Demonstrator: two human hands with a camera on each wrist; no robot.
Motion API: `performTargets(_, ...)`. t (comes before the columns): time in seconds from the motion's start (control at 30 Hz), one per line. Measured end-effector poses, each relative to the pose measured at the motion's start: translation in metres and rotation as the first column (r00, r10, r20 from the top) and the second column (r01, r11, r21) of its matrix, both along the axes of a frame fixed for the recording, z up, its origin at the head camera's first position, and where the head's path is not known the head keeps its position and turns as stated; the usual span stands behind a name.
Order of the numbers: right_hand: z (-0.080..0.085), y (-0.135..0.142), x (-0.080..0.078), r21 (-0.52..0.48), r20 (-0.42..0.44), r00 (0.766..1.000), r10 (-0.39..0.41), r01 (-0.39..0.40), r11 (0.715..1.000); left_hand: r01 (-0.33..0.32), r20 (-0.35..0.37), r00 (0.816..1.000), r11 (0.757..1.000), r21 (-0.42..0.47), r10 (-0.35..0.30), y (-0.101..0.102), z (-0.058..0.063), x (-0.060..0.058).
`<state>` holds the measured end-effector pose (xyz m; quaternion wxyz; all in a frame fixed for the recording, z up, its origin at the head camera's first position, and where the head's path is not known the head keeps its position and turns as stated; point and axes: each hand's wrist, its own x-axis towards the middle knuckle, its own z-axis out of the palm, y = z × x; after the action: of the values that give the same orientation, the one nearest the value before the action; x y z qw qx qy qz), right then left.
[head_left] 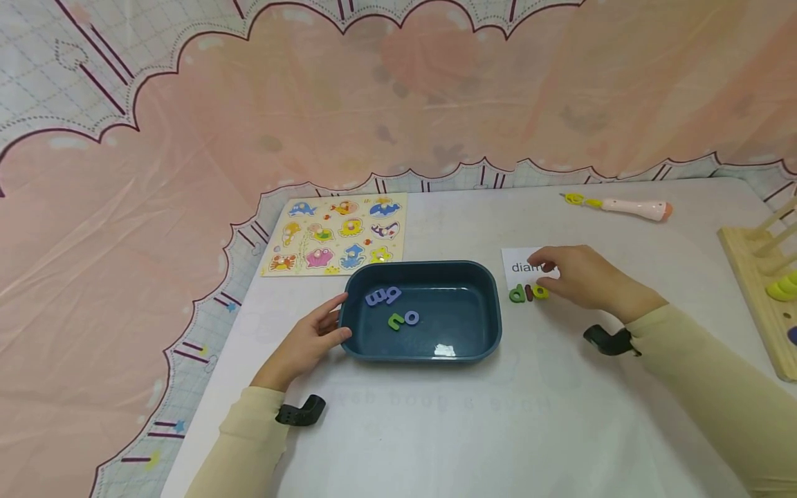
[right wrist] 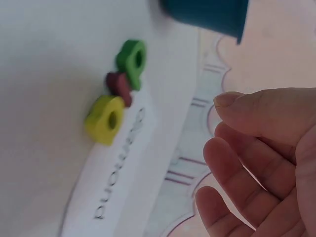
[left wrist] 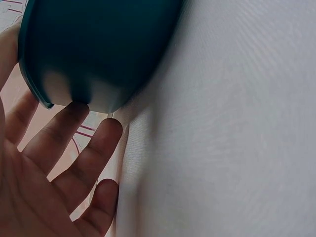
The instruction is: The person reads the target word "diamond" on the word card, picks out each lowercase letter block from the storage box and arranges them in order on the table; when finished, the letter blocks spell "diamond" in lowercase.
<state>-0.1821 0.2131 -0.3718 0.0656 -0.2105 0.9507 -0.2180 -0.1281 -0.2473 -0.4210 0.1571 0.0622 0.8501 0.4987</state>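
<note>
While the right hand [head_left: 575, 278] hovers with parted, empty fingers, the green letter [right wrist: 127, 59], dark-red letter [right wrist: 119, 87] and yellow letter [right wrist: 99, 119] lie by the card [head_left: 518, 277] on the bench [head_left: 436, 436]; the left hand [head_left: 301, 347] touches the tray [head_left: 461, 321], fingers relaxed. These letters look light, stiff; pinching opposite edges seems safest.

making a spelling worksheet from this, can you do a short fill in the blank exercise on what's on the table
The white card reads "____".
By its edge, a dark red letter lies between a yellow a and a d coloured ____.
The tray that the left hand touches holds ____ letters.
The right hand holds ____.

Missing words: diamond; green; four; nothing
</note>
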Motion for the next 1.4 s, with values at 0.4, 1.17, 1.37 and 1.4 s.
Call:
performTargets(0.4, 0.018, -0.035, 0.003, -0.058, -0.061, 0.994, 0.09, -0.093, 0.994, 0.003, 0.005, 1.0, 1.0, 0.009, -0.003, -0.001, 0.001, -0.001)
performTargets(1.17, 0.016, -0.105, 0.006, -0.099, -0.098, 0.96, 0.262, -0.271, 0.957, -0.012, 0.006, 1.0, 1.0, -0.004, 0.012, 0.0, 0.001, 0.0)
performTargets(1.37, 0.017, -0.121, 0.006, -0.078, -0.074, 0.951, 0.301, -0.307, 0.949, -0.016, 0.012, 1.0, 1.0, -0.007, 0.016, 0.001, 0.002, 0.001)
performTargets(1.4, 0.016, -0.123, 0.006, -0.072, -0.063, 0.95, 0.305, -0.309, 0.948, -0.015, 0.013, 1.0, 1.0, -0.008, 0.015, 0.001, 0.002, 0.001)
